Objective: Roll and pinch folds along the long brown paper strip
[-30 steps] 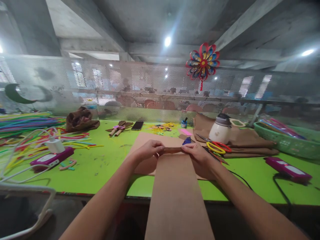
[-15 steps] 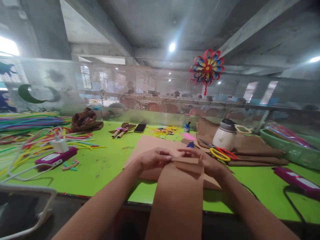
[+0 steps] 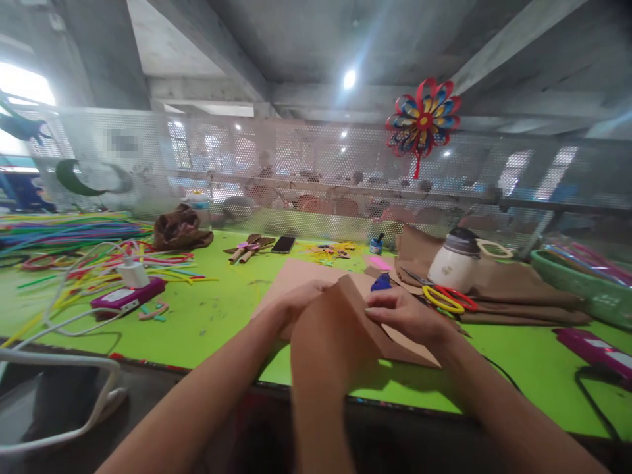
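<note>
A long strip of brown paper (image 3: 320, 349) hangs over the table's front edge, its upper end bent and tilted up. My left hand (image 3: 309, 296) grips the strip near its top left; most of those fingers are hidden behind the paper. My right hand (image 3: 405, 315) is beside the strip's right edge, fingers partly stretched and slightly apart, thumb tip close to the paper; whether it touches is hard to tell. Under both hands lies a larger flat sheet of brown paper (image 3: 286, 280). A dark blue object (image 3: 380, 282) rests just beyond my right fingers.
Scissors with yellow and red handles (image 3: 449, 300) lie by a cream bottle (image 3: 453, 263) and folded brown paper (image 3: 523, 296). Further back are a phone (image 3: 283, 245), yellow scraps (image 3: 333, 251) and a small blue bottle (image 3: 376, 245). Colourful strips and a power strip (image 3: 128, 297) occupy the left.
The strip's folded end has turned from lying crosswise to tilting up, facing right. My right hand has come off its right end and moved a little lower. The view has shifted slightly.
</note>
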### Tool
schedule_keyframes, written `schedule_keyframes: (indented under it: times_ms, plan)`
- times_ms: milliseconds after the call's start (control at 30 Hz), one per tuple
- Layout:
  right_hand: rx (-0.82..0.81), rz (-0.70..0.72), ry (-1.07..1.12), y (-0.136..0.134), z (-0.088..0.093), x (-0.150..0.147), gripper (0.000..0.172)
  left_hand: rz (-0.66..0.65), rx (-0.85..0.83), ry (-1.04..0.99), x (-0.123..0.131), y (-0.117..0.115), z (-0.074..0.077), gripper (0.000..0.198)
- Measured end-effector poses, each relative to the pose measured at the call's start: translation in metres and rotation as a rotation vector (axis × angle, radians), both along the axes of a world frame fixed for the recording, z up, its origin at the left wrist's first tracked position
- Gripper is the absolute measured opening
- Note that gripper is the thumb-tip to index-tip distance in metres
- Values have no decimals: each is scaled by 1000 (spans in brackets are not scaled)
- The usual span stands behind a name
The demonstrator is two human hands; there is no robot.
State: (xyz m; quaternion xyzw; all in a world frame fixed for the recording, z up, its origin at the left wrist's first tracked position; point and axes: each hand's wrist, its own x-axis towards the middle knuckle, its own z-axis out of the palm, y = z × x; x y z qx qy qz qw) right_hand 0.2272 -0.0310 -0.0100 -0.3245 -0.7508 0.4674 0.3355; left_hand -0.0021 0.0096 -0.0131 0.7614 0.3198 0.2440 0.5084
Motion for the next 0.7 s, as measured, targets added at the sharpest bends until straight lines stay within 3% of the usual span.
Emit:
schedule_keyframes:
  times_ms: [100,167,333,467,700]
  plan:
    - [-14,108,-235,10,2,-2,30,92,-79,-158,-9,16,3,40]
    - [49,132,-387,17,6,-5,28,104,-89,-151,-10,21,2,43]
    - [262,172,-705,41,11,-16,23,-17,241,207,0,17,-9,32]
    - [330,169,-753,52,-2,-21,25,-26,286,304,3,17,-21,24]
    - [413,-79,-712,38,-22,-10,20,10,530,426,5,14,-18,17]
